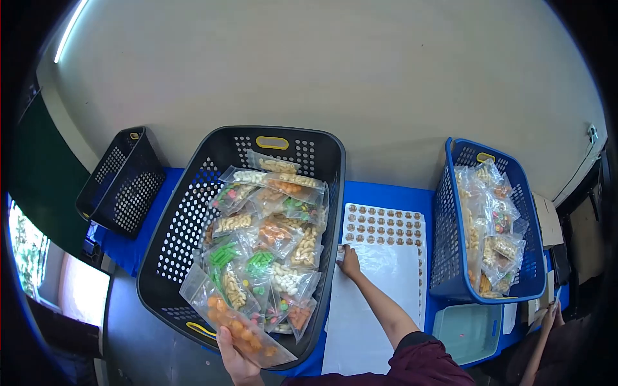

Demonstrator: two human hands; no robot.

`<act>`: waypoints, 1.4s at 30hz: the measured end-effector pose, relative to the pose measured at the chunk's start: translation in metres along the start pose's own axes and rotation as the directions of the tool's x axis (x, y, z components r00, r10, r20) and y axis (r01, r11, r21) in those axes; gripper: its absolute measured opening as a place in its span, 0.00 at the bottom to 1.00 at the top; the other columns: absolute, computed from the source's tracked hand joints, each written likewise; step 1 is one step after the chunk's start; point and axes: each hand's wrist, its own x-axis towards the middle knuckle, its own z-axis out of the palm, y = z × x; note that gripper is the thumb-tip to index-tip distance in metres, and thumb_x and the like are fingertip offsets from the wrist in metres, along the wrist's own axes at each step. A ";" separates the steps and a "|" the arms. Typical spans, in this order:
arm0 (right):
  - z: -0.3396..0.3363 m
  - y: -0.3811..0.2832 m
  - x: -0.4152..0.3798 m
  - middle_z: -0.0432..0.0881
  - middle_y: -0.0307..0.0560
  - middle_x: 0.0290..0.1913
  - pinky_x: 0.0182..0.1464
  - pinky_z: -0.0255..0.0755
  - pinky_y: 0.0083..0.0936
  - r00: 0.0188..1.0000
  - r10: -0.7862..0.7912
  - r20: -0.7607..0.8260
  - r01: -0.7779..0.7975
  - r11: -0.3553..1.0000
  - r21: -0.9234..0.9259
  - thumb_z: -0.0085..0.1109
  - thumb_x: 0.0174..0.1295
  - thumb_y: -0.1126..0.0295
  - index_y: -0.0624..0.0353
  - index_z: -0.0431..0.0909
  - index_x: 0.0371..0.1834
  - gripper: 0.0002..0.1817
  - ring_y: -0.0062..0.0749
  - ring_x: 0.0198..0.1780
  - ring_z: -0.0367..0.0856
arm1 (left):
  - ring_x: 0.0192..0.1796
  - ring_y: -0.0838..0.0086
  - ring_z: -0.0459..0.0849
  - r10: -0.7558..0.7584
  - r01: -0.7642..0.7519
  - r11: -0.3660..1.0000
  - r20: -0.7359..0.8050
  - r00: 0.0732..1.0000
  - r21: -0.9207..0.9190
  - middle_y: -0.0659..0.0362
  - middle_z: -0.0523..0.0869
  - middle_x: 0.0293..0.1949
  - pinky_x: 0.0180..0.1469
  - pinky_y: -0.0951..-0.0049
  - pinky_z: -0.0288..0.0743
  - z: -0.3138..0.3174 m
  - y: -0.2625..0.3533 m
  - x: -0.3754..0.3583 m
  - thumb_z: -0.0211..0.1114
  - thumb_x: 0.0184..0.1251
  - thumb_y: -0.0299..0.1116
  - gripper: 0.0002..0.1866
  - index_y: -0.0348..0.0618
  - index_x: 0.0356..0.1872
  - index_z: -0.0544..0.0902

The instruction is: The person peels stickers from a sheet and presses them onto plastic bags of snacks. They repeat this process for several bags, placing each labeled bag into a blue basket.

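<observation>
My left hand [237, 361] grips a clear plastic bag of round orange snacks [239, 325] at its lower edge, thumb on top. This bag slants over the near rim of a large black basket [174, 241]. Many clear bags of snacks [273, 235], with white, green, pink and tan pieces, are heaped inside that basket. To its right, my right hand [349, 262] is at the left edge of a sheet of round stickers [384, 226], fingers pinched together by a small pale thing that I cannot make out. Rows of brown stickers remain along the sheet's top and right side.
A blue basket [444, 257] of bagged snacks stands at the right, with a pale green tray [467, 334] below it. Another black basket [122, 183] is at the far left. At the right edge, another person's hands [550, 316] hold something thin.
</observation>
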 end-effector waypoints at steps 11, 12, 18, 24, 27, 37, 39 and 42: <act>-0.001 -0.002 -0.003 0.69 0.60 0.41 0.44 0.69 0.38 0.998 -0.035 0.046 0.040 0.991 -0.124 0.66 0.43 0.69 0.52 0.57 0.62 0.40 0.53 0.44 0.71 | 0.42 0.76 0.79 0.007 -0.007 0.998 0.001 1.000 -0.068 0.62 0.80 0.41 0.46 0.74 0.74 0.026 0.007 0.000 0.48 0.66 0.42 0.17 0.44 0.50 0.70; -0.001 -0.003 -0.008 0.69 0.60 0.40 0.44 0.69 0.37 0.997 -0.077 0.011 0.077 0.988 -0.136 0.65 0.44 0.70 0.52 0.57 0.62 0.39 0.52 0.43 0.71 | 0.43 0.76 0.79 0.002 -0.002 0.997 -0.004 1.000 -0.073 0.62 0.80 0.41 0.46 0.74 0.73 0.026 0.007 0.000 0.49 0.66 0.42 0.17 0.43 0.50 0.70; 0.001 -0.004 -0.015 0.68 0.59 0.38 0.43 0.68 0.36 0.989 -0.145 -0.037 0.137 0.976 -0.172 0.64 0.45 0.71 0.58 0.58 0.61 0.37 0.50 0.41 0.70 | 0.40 0.75 0.80 -0.023 0.015 0.996 -0.085 0.996 -0.091 0.59 0.80 0.40 0.42 0.74 0.76 0.024 0.007 -0.002 0.50 0.65 0.42 0.18 0.41 0.49 0.71; -0.004 -0.007 -0.016 0.68 0.59 0.39 0.44 0.68 0.36 0.989 -0.142 -0.051 0.135 0.983 -0.121 0.64 0.44 0.72 0.61 0.60 0.58 0.34 0.51 0.41 0.70 | 0.38 0.75 0.81 -0.002 -0.008 0.987 -0.062 0.998 -0.159 0.58 0.80 0.39 0.39 0.74 0.77 0.000 0.003 0.001 0.50 0.65 0.42 0.18 0.41 0.50 0.70; -0.003 -0.004 -0.013 0.68 0.60 0.40 0.43 0.68 0.37 0.986 -0.158 -0.056 0.153 0.986 -0.071 0.64 0.44 0.72 0.62 0.62 0.54 0.31 0.52 0.41 0.70 | 0.37 0.75 0.81 -0.004 -0.005 0.985 -0.052 0.999 -0.172 0.59 0.80 0.39 0.39 0.74 0.77 0.001 0.003 0.002 0.50 0.65 0.42 0.18 0.41 0.50 0.70; -0.016 -0.007 0.004 0.68 0.62 0.41 0.45 0.69 0.40 0.988 -0.035 0.150 0.046 0.997 -0.066 0.65 0.44 0.69 0.55 0.59 0.59 0.36 0.55 0.44 0.71 | 0.38 0.75 0.80 -0.001 -0.003 0.984 -0.021 1.000 -0.177 0.60 0.80 0.41 0.41 0.74 0.76 -0.003 0.002 0.004 0.50 0.65 0.42 0.18 0.42 0.50 0.70; -0.011 -0.003 0.002 0.69 0.61 0.40 0.44 0.70 0.39 0.989 -0.079 0.121 0.090 0.992 -0.088 0.65 0.44 0.69 0.55 0.59 0.60 0.37 0.54 0.43 0.71 | 0.39 0.75 0.80 -0.013 0.008 0.983 -0.024 1.000 -0.182 0.61 0.80 0.41 0.42 0.73 0.76 -0.002 0.002 0.002 0.50 0.65 0.42 0.18 0.43 0.50 0.70; -0.010 -0.004 -0.012 0.69 0.61 0.40 0.43 0.70 0.39 0.985 -0.171 0.021 0.172 0.977 -0.125 0.65 0.44 0.70 0.56 0.62 0.57 0.34 0.53 0.43 0.72 | 0.41 0.74 0.80 -0.017 0.006 0.984 -0.060 0.998 -0.181 0.61 0.79 0.43 0.44 0.71 0.75 -0.003 0.001 0.003 0.50 0.65 0.43 0.18 0.43 0.50 0.71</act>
